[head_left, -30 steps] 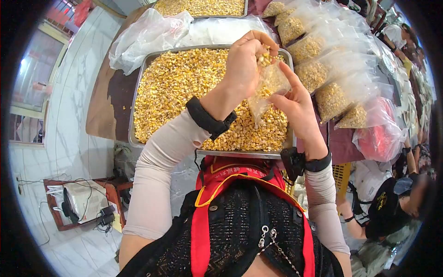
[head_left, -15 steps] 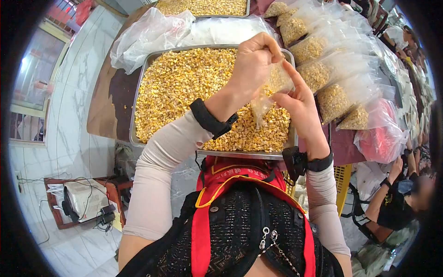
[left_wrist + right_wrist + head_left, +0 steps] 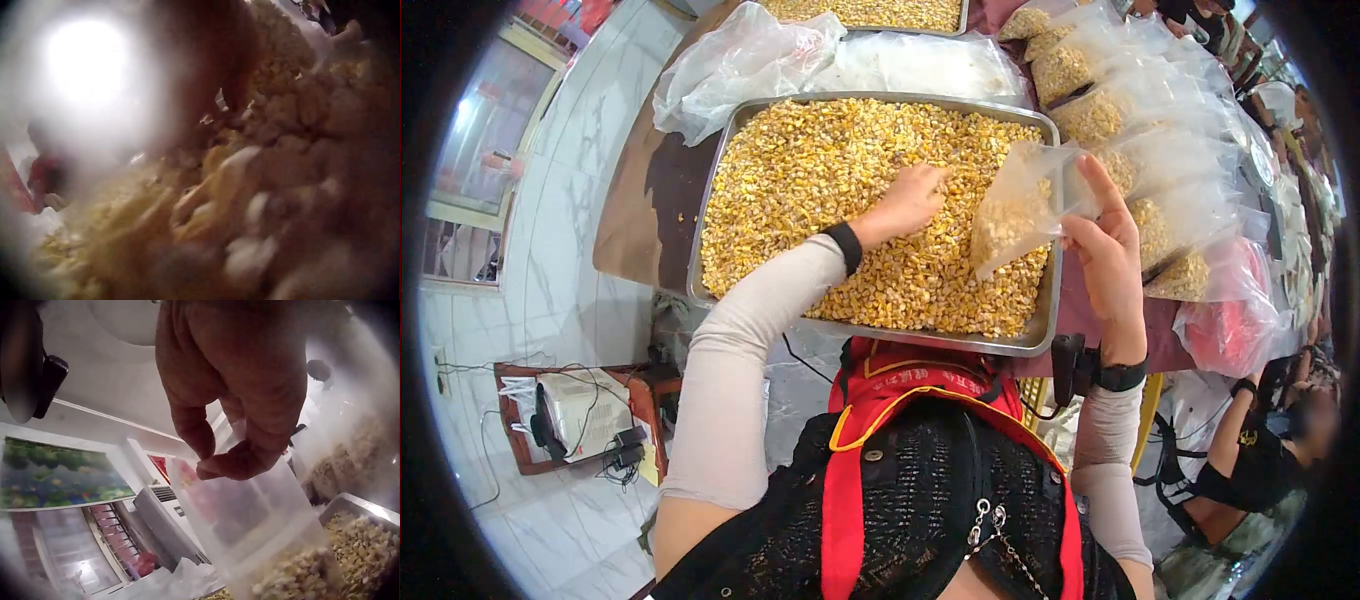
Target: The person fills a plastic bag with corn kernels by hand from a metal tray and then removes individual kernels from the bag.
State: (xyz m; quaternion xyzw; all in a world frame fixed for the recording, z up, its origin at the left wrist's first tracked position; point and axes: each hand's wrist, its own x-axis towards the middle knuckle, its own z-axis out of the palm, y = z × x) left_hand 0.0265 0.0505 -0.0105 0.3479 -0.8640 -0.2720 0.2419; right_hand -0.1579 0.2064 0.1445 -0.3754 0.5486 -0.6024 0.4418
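A large metal tray (image 3: pixel 1022 346) full of yellow and pale corn kernels (image 3: pixel 810 180) lies in front of me in the head view. My left hand (image 3: pixel 905 202) reaches into the kernels near the tray's middle, its fingertips sunk among them. Blurred kernels (image 3: pixel 250 206) fill much of the left wrist view, and the curl of those fingers is hidden. Between thumb and finger, my right hand (image 3: pixel 1108 255) pinches the upper edge of a clear plastic bag (image 3: pixel 1012 205) over the tray's right side. Some kernels (image 3: pixel 297 575) sit in the bag's bottom in the right wrist view.
Several filled plastic bags (image 3: pixel 1090 115) stand in a row right of the tray. Crumpled clear plastic (image 3: pixel 745 65) lies behind it, near a second tray of corn (image 3: pixel 870 12). A bag with something pink (image 3: pixel 1232 320) sits at the table's right; another person (image 3: pixel 1250 450) is beyond.
My left hand has left the bag's mouth and moved left, down into the kernels. The right hand has shifted right with the bag, which now hangs tilted and in plainer view.
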